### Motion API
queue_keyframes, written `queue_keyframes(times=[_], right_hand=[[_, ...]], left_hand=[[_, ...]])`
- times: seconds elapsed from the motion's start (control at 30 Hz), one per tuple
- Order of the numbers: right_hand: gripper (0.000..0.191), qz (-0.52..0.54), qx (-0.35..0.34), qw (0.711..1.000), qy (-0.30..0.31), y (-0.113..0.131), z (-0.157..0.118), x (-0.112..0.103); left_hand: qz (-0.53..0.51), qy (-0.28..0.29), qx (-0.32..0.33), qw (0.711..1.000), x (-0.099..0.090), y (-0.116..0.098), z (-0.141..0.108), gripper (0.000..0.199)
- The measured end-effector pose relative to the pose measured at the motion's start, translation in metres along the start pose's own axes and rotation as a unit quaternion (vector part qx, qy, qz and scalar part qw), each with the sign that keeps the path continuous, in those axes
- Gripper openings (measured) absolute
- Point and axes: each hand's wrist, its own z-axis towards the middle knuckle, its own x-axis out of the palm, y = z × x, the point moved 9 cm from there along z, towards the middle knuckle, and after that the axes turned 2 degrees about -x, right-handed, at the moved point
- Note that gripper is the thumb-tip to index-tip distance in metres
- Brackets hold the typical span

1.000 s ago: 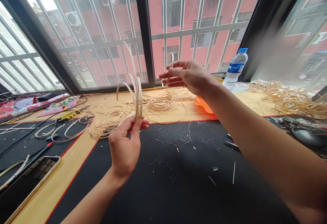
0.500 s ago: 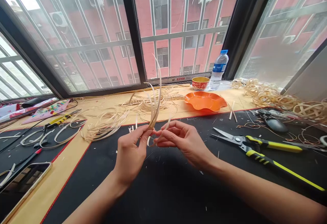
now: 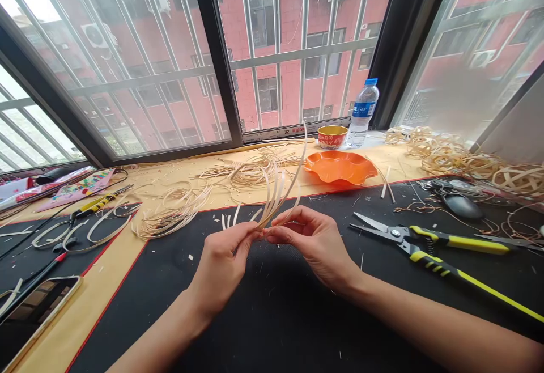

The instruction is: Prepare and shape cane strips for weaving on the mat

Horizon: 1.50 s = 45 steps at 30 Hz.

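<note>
From where I stand, the person's left hand and right hand meet fingertip to fingertip, pinching the lower ends of thin cane strips that fan upward above the black work mat. A firm, close pinch keeps those ends aligned.

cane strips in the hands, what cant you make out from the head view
All in the head view:
- lower ends of the cane strips: hidden by the left hand and right hand
- how many strips are held: they overlap, so they can't be counted
- coiled strips: cut off by the right edge
- phone: cut off by the left edge, screen unreadable
</note>
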Motion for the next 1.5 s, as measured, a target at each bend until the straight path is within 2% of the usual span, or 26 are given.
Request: queue_keyframes(times=[0.1, 0.23, 0.3, 0.4, 0.53, 0.63, 0.93, 1.13, 1.23, 1.37, 1.5], right_hand=[[0.021, -0.014, -0.011, 1.0, -0.006, 0.004, 0.001, -0.002], [0.023, -0.022, -0.003, 1.0, -0.006, 0.005, 0.002, -0.004], [0.023, -0.016, -0.003, 1.0, -0.002, 0.006, 0.003, -0.004], [0.022, -0.004, -0.018, 1.0, 0.015, 0.01, 0.002, -0.002], [0.023, -0.006, -0.023, 0.999, 0.022, 0.014, 0.002, -0.001], [0.024, -0.022, -0.032, 0.999, 0.019, 0.017, 0.001, -0.001], [0.031, 0.008, -0.028, 0.999, 0.044, 0.022, 0.0, 0.004], [0.022, -0.024, -0.046, 0.998, -0.02, 0.025, 0.0, -0.006], [0.024, -0.025, -0.036, 0.999, -0.027, 0.025, -0.001, -0.006], [0.025, 0.021, -0.011, 0.999, 0.043, 0.026, -0.001, 0.007], [0.024, 0.035, -0.026, 0.997, 0.062, 0.032, 0.0, 0.01]], left_hand=[[0.016, -0.005, 0.018, 1.0, 0.0, 0.0, -0.001, 0.019], [0.042, -0.012, 0.087, 0.995, 0.0, -0.008, -0.003, 0.021], [0.035, -0.013, 0.092, 0.995, 0.0, -0.008, -0.003, 0.022], [0.007, -0.004, 0.027, 1.0, 0.002, 0.002, -0.001, 0.019], [-0.07, 0.068, -0.094, 0.991, 0.012, 0.015, 0.002, 0.016], [-0.111, 0.101, -0.147, 0.978, 0.016, 0.017, 0.004, 0.018], [-0.099, 0.084, -0.149, 0.98, 0.011, 0.014, 0.004, 0.023], [-0.183, 0.127, -0.179, 0.958, 0.016, 0.014, 0.004, 0.025], [-0.189, 0.103, -0.171, 0.961, 0.013, 0.014, 0.005, 0.021], [-0.137, 0.028, -0.118, 0.983, -0.001, 0.012, 0.005, 0.019], [-0.114, 0.023, -0.082, 0.99, -0.002, 0.01, 0.006, 0.02]])
